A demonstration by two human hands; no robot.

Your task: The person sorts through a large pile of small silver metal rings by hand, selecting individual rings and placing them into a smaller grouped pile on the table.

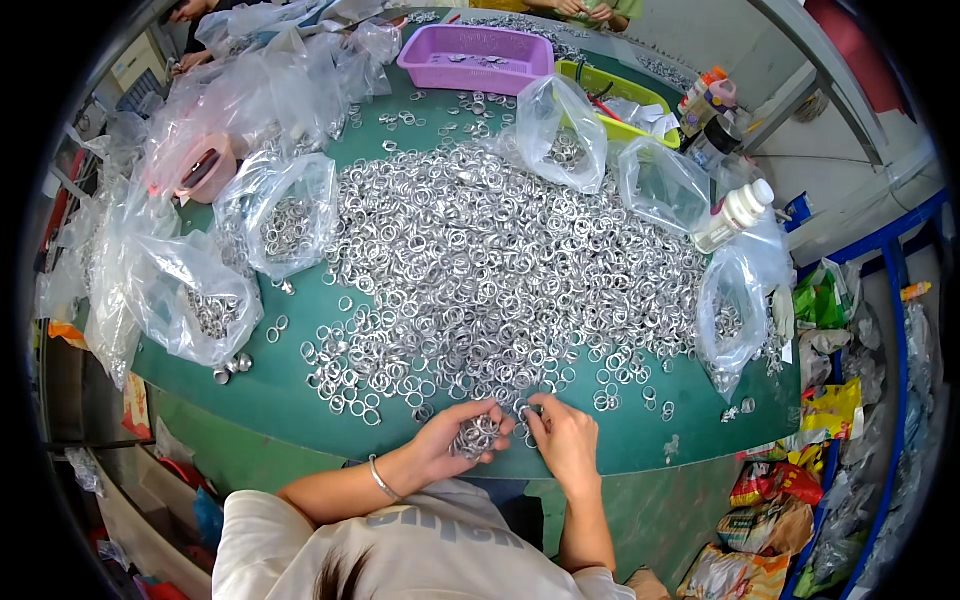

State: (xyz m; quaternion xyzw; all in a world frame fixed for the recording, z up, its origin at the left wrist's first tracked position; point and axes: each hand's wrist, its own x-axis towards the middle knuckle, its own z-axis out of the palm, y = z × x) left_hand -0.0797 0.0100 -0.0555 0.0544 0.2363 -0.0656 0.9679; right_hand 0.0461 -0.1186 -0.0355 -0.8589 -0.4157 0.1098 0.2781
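Head view, looking down at the work table. Your left hand (pixel 455 440) sits at about 6 o'clock in the picture, cupped shut around a cluster of metal rings (pixel 476 436) gathered in the palm. Your right hand (pixel 560 435) lies just beside it toward 3 o'clock, its fingertips (pixel 530 412) pinched together at the near edge of the ring pile; they appear to nip a single ring, though the view is too small to be sure.

The main heap of loose silver rings (pixel 500 270) covers the centre of the green table (pixel 250 395), spreading from 12 o'clock down to your hands. Clear plastic bags (pixel 285 215) holding rings stand around it at 9 to 11 o'clock, with more at 1 and 3 o'clock. A purple tray (pixel 475 58) lies at 12 o'clock, a white bottle (pixel 735 215) at 2 o'clock.

Progress, judged from this layout: you have collected only a small handful, while by far the greater part of the rings remains loose on the table, so most of the gathering looks undone.
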